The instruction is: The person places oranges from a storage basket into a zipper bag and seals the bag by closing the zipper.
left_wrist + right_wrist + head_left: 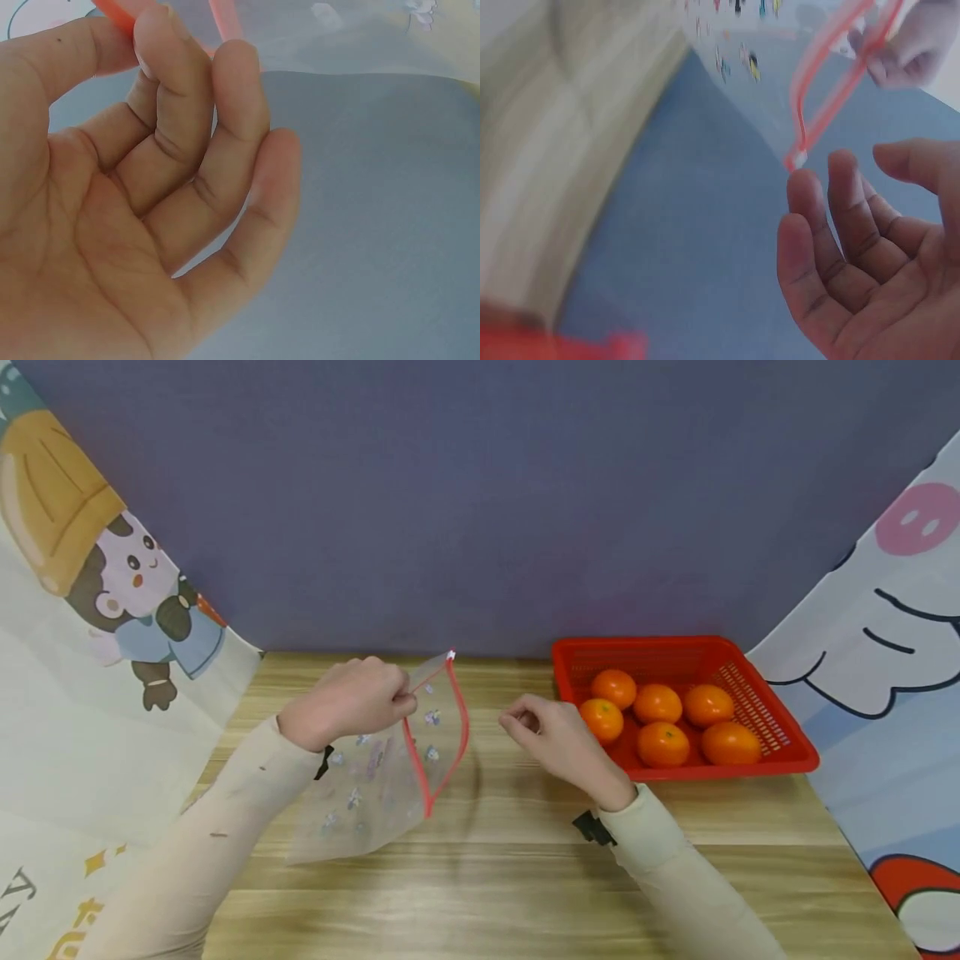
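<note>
A clear zipper bag [375, 777] with small printed figures and a red zip edge [462, 718] hangs over the table, its mouth spread apart. My left hand [348, 702] pinches one side of that red edge between thumb and index finger. In the left wrist view, the other fingers [240, 97] of this hand curve loosely. A white slider [451, 655] sits at the mouth's far corner. My right hand [558, 743] is in the air between the bag and a red basket [795, 760], its fingers loosely bent and nothing in them. Several oranges [663, 744] lie inside the basket.
The wood-grain table [525, 877] ends at a blue-grey wall panel [480, 510] along the back. Printed cloths with cartoon figures flank it, one on the left [45, 710] and one on the right [900, 727]. The basket stands at the back right.
</note>
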